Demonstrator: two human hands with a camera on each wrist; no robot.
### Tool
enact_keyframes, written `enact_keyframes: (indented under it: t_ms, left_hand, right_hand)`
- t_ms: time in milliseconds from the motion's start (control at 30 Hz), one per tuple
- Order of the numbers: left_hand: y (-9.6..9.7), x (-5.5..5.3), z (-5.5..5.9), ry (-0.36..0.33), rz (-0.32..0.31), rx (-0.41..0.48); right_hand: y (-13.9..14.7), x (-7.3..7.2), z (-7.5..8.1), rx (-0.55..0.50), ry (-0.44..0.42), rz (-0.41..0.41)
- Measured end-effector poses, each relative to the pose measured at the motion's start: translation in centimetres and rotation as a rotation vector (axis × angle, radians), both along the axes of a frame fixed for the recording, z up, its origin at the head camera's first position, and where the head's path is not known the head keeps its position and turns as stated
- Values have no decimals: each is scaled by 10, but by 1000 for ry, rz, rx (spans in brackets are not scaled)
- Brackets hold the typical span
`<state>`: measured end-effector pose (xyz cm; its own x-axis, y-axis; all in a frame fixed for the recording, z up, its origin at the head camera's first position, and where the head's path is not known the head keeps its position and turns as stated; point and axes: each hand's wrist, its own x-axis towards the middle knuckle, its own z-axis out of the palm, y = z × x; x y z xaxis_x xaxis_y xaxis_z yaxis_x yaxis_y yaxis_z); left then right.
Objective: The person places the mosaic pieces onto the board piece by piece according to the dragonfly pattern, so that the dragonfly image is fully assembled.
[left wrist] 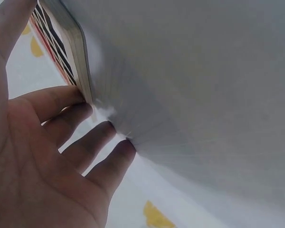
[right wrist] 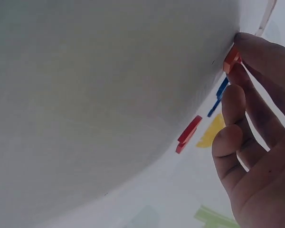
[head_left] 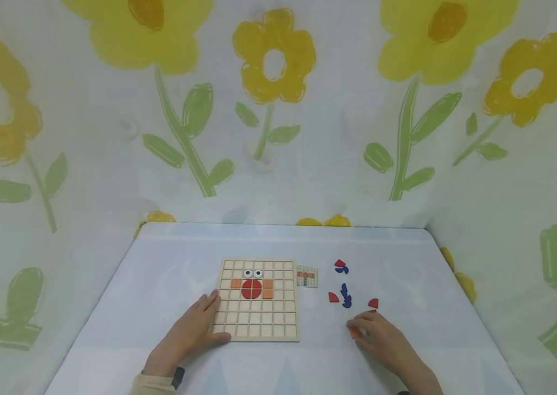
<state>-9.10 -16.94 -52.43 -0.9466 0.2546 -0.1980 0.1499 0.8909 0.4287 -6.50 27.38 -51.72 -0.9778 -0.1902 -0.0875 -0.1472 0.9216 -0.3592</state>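
Note:
A square wooden grid board (head_left: 280,323) lies on the table. My left hand (head_left: 194,327) rests against its left side, fingers along that edge and thumb at the near corner; the left wrist view shows these fingers fairly straight. On the board, quarter pieces form a red circle (head_left: 251,289) under two round eye tiles (head_left: 253,274), with orange square tiles (head_left: 268,288) to either side. Right of the board, my right hand (head_left: 382,334) pinches an orange tile (head_left: 354,332) between thumb and fingers, close to the tabletop. Part of this tile is hidden behind the fingers.
A small pattern card (head_left: 307,276) lies at the board's right edge. Beyond the right hand are loose red quarter pieces (head_left: 333,297) and several blue pieces (head_left: 345,296). Flower-printed cloth walls (head_left: 308,181) surround the table (head_left: 179,247) at the back and sides.

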Motion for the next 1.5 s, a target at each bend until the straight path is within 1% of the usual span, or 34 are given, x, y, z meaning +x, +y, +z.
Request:
enact_keyframes:
  t_ms: [133,300,600,900,1100,1233,1500]
  left_hand:
    - [0,2,2,-7,7,7]
    - [-1,4,3,-12,8,8]
    - [1,3,-1,-7,10,1]
    - [1,4,-2,-7,7,3]
    - [-1,5,2,-9,12,21]
    - [-1,6,2,-12,11,15]
    - [0,4,4,14,6,24]
  right_hand:
    - [0,-1,-2,15,8,12]
    - [1,-1,-4,37,-5,15]
    - [3,-3,-4,52,3,10]
    - [3,-6,-6,34,-42,-7]
    - [1,-7,-6,35,-45,-9]
    - [1,-8,-6,34,-63,-5]
    - [-2,-10,-3,22,-43,12]
